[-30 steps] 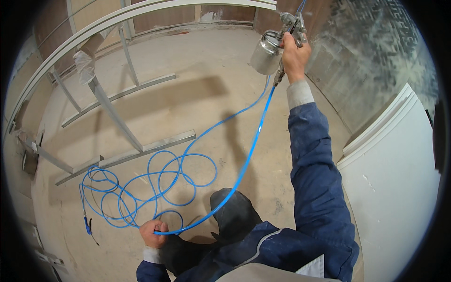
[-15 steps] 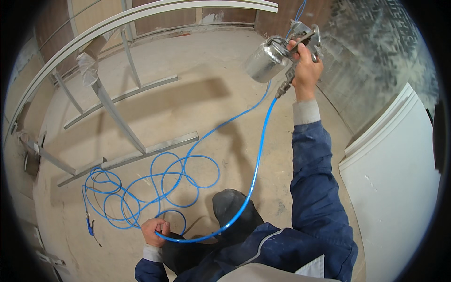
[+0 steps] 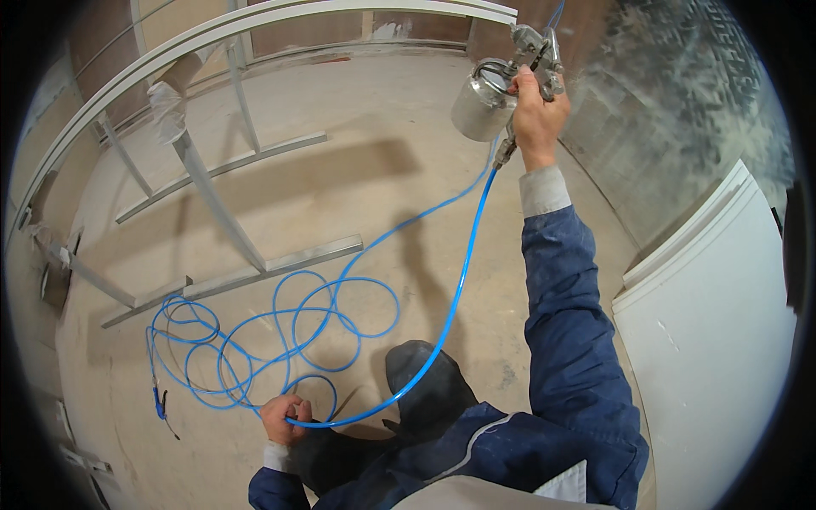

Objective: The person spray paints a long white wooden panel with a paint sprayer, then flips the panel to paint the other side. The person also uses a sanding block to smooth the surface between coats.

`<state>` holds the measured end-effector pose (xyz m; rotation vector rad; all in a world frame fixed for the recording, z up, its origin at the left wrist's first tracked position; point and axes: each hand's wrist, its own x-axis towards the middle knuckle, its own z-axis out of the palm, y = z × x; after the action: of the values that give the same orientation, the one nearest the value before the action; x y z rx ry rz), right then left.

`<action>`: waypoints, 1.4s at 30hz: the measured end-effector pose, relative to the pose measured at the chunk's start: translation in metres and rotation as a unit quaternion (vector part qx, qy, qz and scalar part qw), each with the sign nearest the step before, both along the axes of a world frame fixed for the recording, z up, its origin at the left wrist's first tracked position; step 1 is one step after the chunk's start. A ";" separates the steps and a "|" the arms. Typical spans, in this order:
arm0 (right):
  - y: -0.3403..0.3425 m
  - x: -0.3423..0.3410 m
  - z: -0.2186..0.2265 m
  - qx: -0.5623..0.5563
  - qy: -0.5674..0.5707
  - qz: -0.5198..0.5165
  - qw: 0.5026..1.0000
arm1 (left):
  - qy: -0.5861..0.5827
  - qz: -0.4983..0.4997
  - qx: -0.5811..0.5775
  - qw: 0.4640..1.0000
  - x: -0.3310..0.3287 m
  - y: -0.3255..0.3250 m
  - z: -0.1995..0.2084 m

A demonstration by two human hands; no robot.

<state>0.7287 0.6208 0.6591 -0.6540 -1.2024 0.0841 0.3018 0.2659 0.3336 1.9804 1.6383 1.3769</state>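
Note:
My right hand [image 3: 541, 121] is wrapped round the handle of a metal spray gun [image 3: 537, 53], held out at the upper right with the arm stretched forward. A shiny metal cup [image 3: 481, 105] hangs on the gun's left side, slightly tilted. From the fitting under the handle a blue air hose [image 3: 463, 280] curves down to my left hand [image 3: 285, 418]. Low and left of centre, that hand is closed around the hose. Beyond it the hose lies in loose loops [image 3: 293, 340] on the floor.
A metal stand [image 3: 217, 200] at the left carries a long white panel [image 3: 280, 14] across the top. White panels [image 3: 705, 331] lean at the right, near a paint-covered wall [image 3: 680, 102]. A blue blow gun [image 3: 160, 405] lies on the floor [image 3: 365, 195] at the lower left.
My right hand has moved the spray gun slightly left and up, nearer the end of the long panel. The cup hangs more upright. My left hand stays on the hose, nearly in place.

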 end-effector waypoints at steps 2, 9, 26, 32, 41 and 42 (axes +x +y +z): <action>-0.004 -0.011 0.000 0.004 -0.012 0.017 1.000 | 0.002 0.000 -0.007 1.000 -0.002 -0.004 0.001; -0.014 -0.059 0.000 -0.003 -0.039 0.057 0.998 | -0.025 0.034 -0.046 0.998 -0.009 -0.023 0.002; -0.045 -0.233 -0.019 -0.013 -0.018 0.277 0.961 | -0.056 0.118 -0.050 0.990 -0.043 -0.087 -0.003; -0.060 -0.258 -0.024 -0.051 0.017 0.376 0.925 | -0.045 0.119 -0.051 0.991 -0.048 -0.087 0.002; -0.035 -0.194 -0.010 -0.063 0.050 0.069 0.994 | -0.067 0.033 -0.173 0.982 -0.041 -0.046 0.091; -0.030 -0.179 -0.003 -0.074 0.042 0.037 0.996 | -0.066 0.016 -0.185 0.980 -0.039 -0.040 0.105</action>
<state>0.5492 0.5903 0.6558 -0.7283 -1.1457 0.2640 0.2626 0.2258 0.4383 1.6234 1.7232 1.0907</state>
